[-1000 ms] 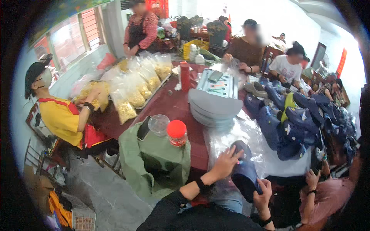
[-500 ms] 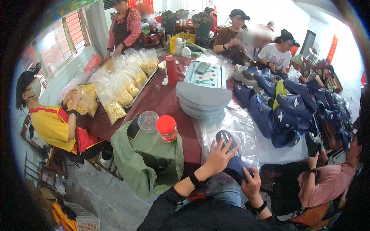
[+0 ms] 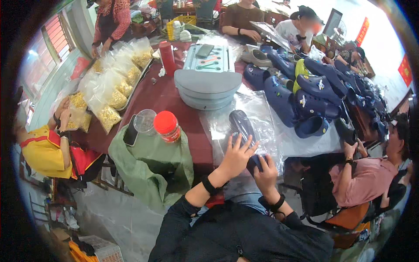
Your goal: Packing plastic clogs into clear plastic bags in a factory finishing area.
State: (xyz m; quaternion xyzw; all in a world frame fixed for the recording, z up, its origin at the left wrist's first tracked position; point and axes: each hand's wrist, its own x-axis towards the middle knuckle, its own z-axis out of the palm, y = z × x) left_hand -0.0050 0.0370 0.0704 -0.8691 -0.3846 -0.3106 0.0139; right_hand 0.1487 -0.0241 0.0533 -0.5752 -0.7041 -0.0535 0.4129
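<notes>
Both hands meet over a dark navy clog [image 3: 242, 126] lying at the near edge of the table [image 3: 174, 98], on top of clear plastic bags [image 3: 257, 109]. Left hand [image 3: 237, 156] is spread wide, fingers fanned, palm resting on the heel end of the clog. Right hand [image 3: 265, 170] is curled around the clog's near end from below, gripping it; whether it also pinches a bag's edge cannot be told.

To handle the shoe well, a firm hold at the heel with the right hand seems best, while the left hand presses flat so the slippery plastic underneath does not slide.

Beyond, a heap of more navy clogs [image 3: 305, 94] covers the right side of the table. A stack of grey trays [image 3: 207, 85] stands in the middle, and a red-lidded jar [image 3: 167, 126] sits near a green cloth bag [image 3: 150, 163].

Hard to make out: the plastic is nearly invisible against the table, so its opening cannot be found. The clog's toe is blurred by glare. Other seated people are cut off at the rim.
</notes>
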